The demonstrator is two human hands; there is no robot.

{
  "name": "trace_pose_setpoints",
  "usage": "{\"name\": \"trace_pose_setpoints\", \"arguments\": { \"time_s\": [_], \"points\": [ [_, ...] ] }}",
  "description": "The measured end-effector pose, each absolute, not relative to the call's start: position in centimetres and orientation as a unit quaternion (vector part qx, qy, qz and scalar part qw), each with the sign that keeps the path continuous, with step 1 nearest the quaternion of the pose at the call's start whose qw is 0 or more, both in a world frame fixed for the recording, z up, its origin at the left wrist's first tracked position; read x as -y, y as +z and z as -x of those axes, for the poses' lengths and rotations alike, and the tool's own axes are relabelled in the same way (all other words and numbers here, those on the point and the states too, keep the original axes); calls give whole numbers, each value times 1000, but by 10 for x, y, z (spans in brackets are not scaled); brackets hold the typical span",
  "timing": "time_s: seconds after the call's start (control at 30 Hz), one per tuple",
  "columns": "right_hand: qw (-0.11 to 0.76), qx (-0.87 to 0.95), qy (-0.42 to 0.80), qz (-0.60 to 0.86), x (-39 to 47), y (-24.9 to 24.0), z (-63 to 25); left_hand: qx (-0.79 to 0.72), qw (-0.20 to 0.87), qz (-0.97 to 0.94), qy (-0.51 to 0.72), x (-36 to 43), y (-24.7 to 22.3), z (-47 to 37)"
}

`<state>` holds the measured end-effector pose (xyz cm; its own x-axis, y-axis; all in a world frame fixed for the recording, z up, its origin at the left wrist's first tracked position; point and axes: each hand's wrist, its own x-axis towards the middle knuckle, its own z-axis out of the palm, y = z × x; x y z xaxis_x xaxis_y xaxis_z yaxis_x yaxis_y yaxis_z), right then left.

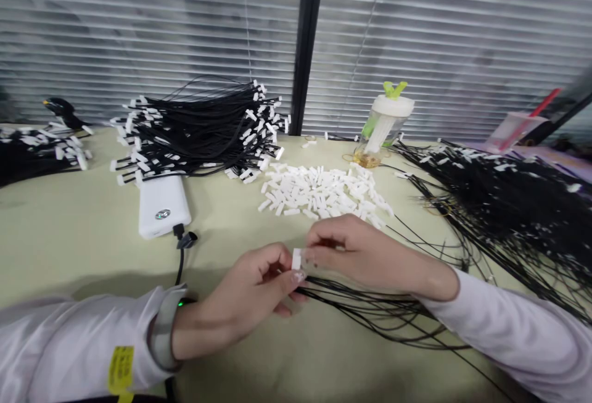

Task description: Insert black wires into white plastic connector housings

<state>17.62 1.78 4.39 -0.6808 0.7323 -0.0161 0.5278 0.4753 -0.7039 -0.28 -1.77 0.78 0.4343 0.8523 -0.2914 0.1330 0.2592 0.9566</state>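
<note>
Left hand (259, 282): thumb and fingers pinched around black wires (365, 307) | Right hand (356, 252): fingers curled beside white connector (296, 259), its grip is blurred, cannot tell | White connector: between both hands, seems light, stiff, perhaps slippery, better taken by its sides | Black wires: likely flexible, best held near the tips

Your pale green table (222, 224)
On it you have: bundled cables (194, 134), upper left; white connectors (324, 192), centre; power bank (163, 198), left; black cables (518, 205), right.
</note>
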Motion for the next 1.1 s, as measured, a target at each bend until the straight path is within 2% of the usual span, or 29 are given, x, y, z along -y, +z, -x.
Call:
{"name": "trace_pose_setpoints", "arguments": {
  "time_s": [0.07,0.13,0.4,0.7,1.0,1.1],
  "points": [
    [79,861,364,346,-19,42,-180,-453,655,-537,277,17,7,4],
    [57,856,387,339,-18,39,-182,-448,659,-535,279,16,6,4],
    [96,808,450,368,-7,32,-181,-451,657,-531,289,16,5,4],
    [133,829,419,345,-9,30,-182,-462,663,-532,252,13,5,2],
    [75,735,587,330,-12,29,-185,-441,663,-564,218,13,7,2],
    [59,777,540,319,-12,30,-185,-423,664,-579,213,13,7,3]
  ]
}}
